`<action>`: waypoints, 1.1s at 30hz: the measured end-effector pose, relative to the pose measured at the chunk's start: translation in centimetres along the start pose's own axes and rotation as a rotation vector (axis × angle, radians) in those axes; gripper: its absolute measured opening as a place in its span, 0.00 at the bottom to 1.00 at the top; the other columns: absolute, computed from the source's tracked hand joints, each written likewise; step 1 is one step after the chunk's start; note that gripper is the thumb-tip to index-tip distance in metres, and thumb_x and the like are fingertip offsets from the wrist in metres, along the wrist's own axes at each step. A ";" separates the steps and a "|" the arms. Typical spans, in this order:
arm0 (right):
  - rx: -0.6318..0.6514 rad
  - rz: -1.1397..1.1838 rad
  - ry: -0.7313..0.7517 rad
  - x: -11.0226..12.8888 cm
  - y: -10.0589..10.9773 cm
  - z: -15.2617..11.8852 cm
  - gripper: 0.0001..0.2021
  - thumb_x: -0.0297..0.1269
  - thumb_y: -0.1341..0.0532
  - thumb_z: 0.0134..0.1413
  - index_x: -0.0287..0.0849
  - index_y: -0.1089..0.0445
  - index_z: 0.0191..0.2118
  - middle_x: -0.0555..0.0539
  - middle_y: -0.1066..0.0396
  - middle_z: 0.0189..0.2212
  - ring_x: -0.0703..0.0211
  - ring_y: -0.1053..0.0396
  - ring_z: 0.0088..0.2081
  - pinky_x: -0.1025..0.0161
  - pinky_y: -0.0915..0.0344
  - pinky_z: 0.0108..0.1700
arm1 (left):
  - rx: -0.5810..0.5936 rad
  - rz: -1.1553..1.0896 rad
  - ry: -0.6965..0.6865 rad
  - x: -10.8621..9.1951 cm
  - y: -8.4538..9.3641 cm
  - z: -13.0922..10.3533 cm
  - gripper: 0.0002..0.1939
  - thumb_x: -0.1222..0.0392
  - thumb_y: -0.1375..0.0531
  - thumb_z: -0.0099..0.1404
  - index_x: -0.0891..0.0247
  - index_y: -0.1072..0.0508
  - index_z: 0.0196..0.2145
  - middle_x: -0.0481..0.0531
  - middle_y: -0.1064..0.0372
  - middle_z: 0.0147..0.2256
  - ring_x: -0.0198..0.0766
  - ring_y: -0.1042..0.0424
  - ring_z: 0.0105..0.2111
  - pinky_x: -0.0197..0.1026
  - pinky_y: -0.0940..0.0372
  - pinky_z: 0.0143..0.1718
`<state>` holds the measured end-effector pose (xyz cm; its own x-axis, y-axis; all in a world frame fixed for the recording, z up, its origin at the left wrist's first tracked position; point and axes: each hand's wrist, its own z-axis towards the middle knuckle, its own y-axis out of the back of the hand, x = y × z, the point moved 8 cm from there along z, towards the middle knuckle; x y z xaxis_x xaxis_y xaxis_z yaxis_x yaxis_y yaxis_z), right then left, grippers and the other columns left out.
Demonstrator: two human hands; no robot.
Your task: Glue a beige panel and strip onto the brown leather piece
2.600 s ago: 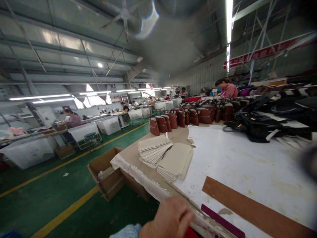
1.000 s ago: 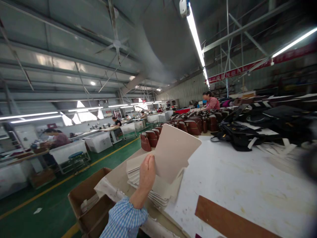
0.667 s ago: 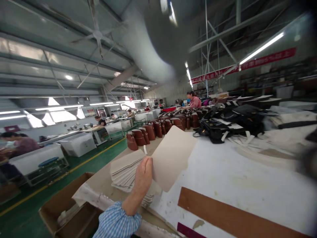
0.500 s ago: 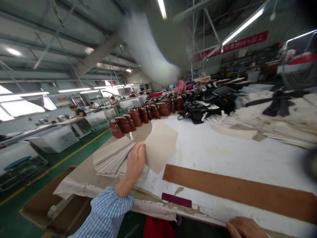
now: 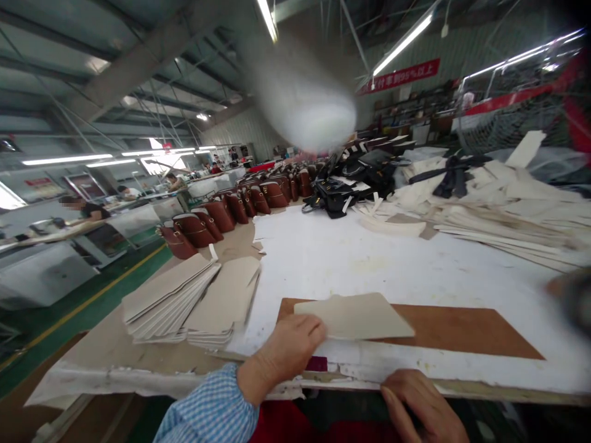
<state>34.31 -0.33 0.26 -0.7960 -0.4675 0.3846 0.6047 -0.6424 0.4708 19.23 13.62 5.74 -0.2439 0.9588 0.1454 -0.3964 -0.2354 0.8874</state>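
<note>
Beige card panel (image 5: pixel 357 316) is pinched at its near edge by the left hand (image 5: pixel 289 347), over a brown board (image 5: pixel 466 329). The right hand (image 5: pixel 422 409), fingers curled, is rested on the table edge (image 5: pixel 484 386).

Left hand (image 5: pixel 289 347) forward, fingers closed; right hand (image 5: pixel 422 409) low, curled

Card (image 5: pixel 355 315) at fingertips of left hand (image 5: pixel 289 346): pale beige, plain. Board (image 5: pixel 462 326) beneath it: mid brown. Sleeve (image 5: pixel 210 412) behind left wrist: blue-and-white check. Strip (image 5: pixel 316 363) under left fingers: dark magenta (mostly hidden). Table (image 5: pixel 351 258) beyond fingers: white, faint yellowish stains. Card stacks (image 5: pixel 184 298) left of fingers: same beige. Bags (image 5: pixel 221 212) further off: reddish brown; others black. Floor (image 5: pixel 69 307): green, yellow line.
</note>
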 end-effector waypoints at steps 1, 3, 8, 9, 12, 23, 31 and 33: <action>0.007 0.007 -0.010 0.0 -0.1 0.0 0.11 0.34 0.46 0.80 0.45 0.32 0.40 0.50 0.29 0.33 0.59 0.28 0.35 0.63 0.29 0.38 | 0.049 -0.015 -0.017 -0.8 -1.2 -0.5 0.08 0.70 0.45 0.73 0.62 0.28 0.43 0.54 0.23 0.42 0.42 0.23 0.42 0.41 0.26 0.45; 0.008 0.021 -0.022 0.0 -0.1 0.2 0.11 0.33 0.46 0.80 0.45 0.33 0.41 0.50 0.29 0.33 0.59 0.28 0.35 0.63 0.30 0.39 | 0.114 -0.039 -0.011 -1.6 -2.7 -1.4 0.06 0.69 0.44 0.74 0.62 0.28 0.44 0.56 0.24 0.43 0.44 0.23 0.45 0.43 0.26 0.47; -0.009 0.043 -0.040 0.3 0.0 0.2 0.09 0.29 0.45 0.78 0.44 0.33 0.41 0.50 0.29 0.34 0.59 0.29 0.35 0.62 0.32 0.39 | 0.148 -0.135 0.006 -1.4 -3.5 -2.8 0.08 0.68 0.45 0.76 0.63 0.28 0.48 0.57 0.23 0.49 0.44 0.24 0.50 0.46 0.26 0.53; -0.010 0.046 -0.043 0.3 -0.1 0.1 0.09 0.29 0.45 0.78 0.44 0.32 0.41 0.50 0.29 0.34 0.59 0.29 0.35 0.62 0.32 0.39 | 0.140 -0.159 0.005 -1.3 -3.4 -3.0 0.09 0.68 0.46 0.77 0.63 0.28 0.50 0.57 0.23 0.50 0.44 0.24 0.50 0.46 0.26 0.54; -0.011 0.055 -0.043 0.2 -0.1 0.0 0.09 0.27 0.45 0.76 0.44 0.32 0.41 0.49 0.29 0.34 0.59 0.29 0.36 0.61 0.32 0.40 | 0.112 -0.228 0.004 -1.1 -3.2 -3.2 0.13 0.68 0.49 0.79 0.64 0.29 0.55 0.58 0.24 0.53 0.43 0.24 0.53 0.45 0.28 0.59; -0.023 0.050 -0.038 0.4 -0.4 0.2 0.09 0.22 0.45 0.73 0.43 0.33 0.41 0.49 0.30 0.32 0.59 0.31 0.34 0.61 0.33 0.37 | 0.163 -0.434 -0.067 -1.3 -5.1 -0.6 0.12 0.69 0.46 0.78 0.63 0.27 0.53 0.56 0.24 0.57 0.41 0.29 0.62 0.44 0.35 0.68; -0.024 0.046 -0.031 -0.1 -0.9 -0.4 0.10 0.20 0.45 0.72 0.42 0.33 0.41 0.49 0.31 0.32 0.58 0.32 0.33 0.59 0.34 0.36 | 0.167 -0.454 -0.078 -1.9 -5.3 0.2 0.12 0.67 0.48 0.80 0.65 0.26 0.50 0.58 0.24 0.55 0.44 0.30 0.63 0.48 0.35 0.69; -0.022 0.046 -0.025 -0.2 -1.1 -0.5 0.10 0.19 0.45 0.72 0.42 0.33 0.41 0.49 0.30 0.32 0.58 0.32 0.33 0.59 0.34 0.36 | 0.164 -0.450 -0.063 -2.1 -5.0 0.4 0.11 0.67 0.48 0.80 0.65 0.25 0.49 0.58 0.24 0.54 0.43 0.30 0.62 0.48 0.35 0.69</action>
<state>33.75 0.16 -0.71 -0.7664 -0.4814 0.4253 0.6395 -0.6342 0.4345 22.07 12.89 1.15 -0.0242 0.9687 -0.2470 -0.3046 0.2282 0.9247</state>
